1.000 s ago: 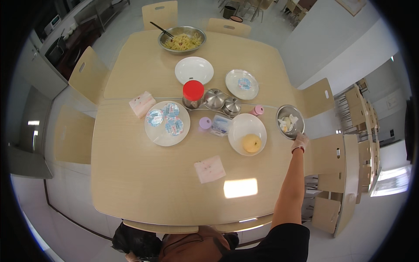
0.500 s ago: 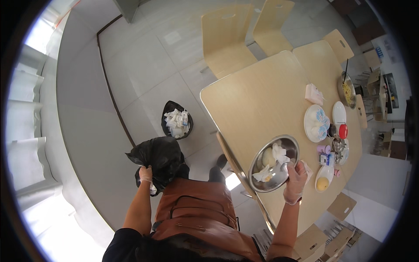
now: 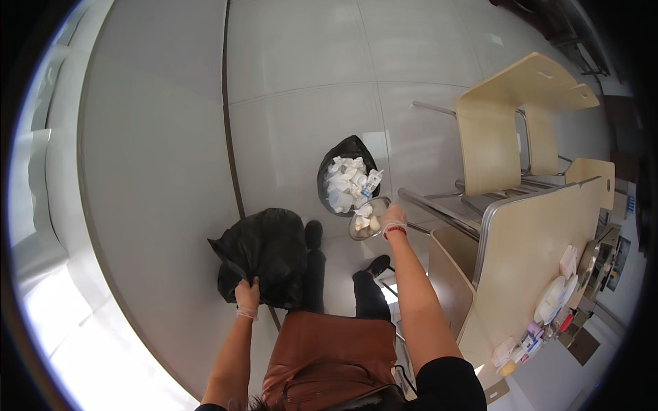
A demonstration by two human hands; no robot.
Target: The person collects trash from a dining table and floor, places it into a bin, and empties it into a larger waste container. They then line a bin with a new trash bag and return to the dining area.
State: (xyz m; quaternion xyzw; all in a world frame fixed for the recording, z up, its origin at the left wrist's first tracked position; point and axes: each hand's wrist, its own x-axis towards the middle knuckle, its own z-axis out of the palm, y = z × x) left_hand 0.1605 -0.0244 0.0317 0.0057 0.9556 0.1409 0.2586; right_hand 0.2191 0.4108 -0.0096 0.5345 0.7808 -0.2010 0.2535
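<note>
In a clear glove, my left hand (image 3: 247,294) grips the gathered edge of a bulging black garbage bag (image 3: 264,250). My right hand (image 3: 393,218), also gloved, holds a metal bowl (image 3: 384,205) by its rim, low over the floor. Crumpled white tissues and a pale round piece (image 3: 374,223) lie inside the bowl. Just beyond it stands a trash can lined with a black bag (image 3: 351,147), filled with crumpled tissues (image 3: 346,179) and a small white-and-blue package (image 3: 372,183). The bowl is tilted, and its far edge reaches the near rim of the can.
At the right is a light wooden table (image 3: 510,267) bearing plates (image 3: 550,301), a tissue pack (image 3: 568,260) and small containers. Wooden chairs (image 3: 490,144) with metal legs stand beyond the can. A long grey surface (image 3: 157,171) runs along the left, beside white curtains.
My right hand has carried the metal bowl off the table, down and left to the trash can. My left hand keeps hold of the black bag. The view has turned toward the floor.
</note>
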